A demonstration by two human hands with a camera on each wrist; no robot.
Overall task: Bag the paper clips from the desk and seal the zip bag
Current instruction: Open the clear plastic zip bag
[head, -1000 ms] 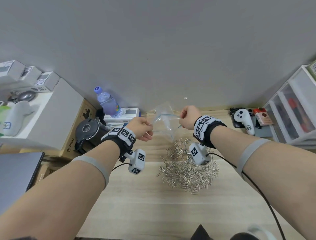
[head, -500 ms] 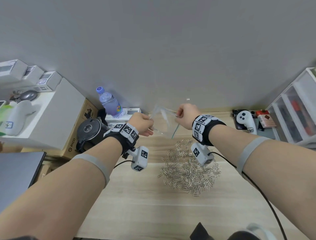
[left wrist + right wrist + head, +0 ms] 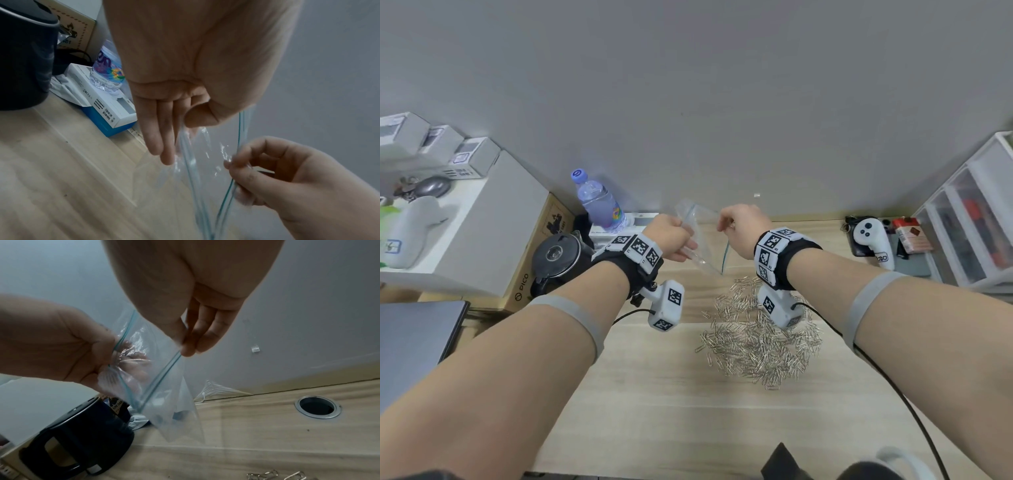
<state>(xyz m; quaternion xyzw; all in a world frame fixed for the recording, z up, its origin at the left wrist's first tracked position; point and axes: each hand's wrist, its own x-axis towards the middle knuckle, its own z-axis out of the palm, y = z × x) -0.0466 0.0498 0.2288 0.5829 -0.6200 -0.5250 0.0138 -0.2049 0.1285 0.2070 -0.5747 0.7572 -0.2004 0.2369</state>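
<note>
Head view first: both hands are up over the counter (image 3: 640,404) holding the zip bag (image 3: 700,236) between them, with the paper clips (image 3: 753,339) heaped at about 5 o'clock from it, none bagged yet. Left wrist view: left hand (image 3: 185,81) pinches one lip of the bag, thumb against fingers, probably to spread the mouth. Right wrist view: right hand (image 3: 191,305) pinches the other lip at the teal zip strip (image 3: 162,371), so the bag hangs open and empty above the counter, ready for scooping.
</note>
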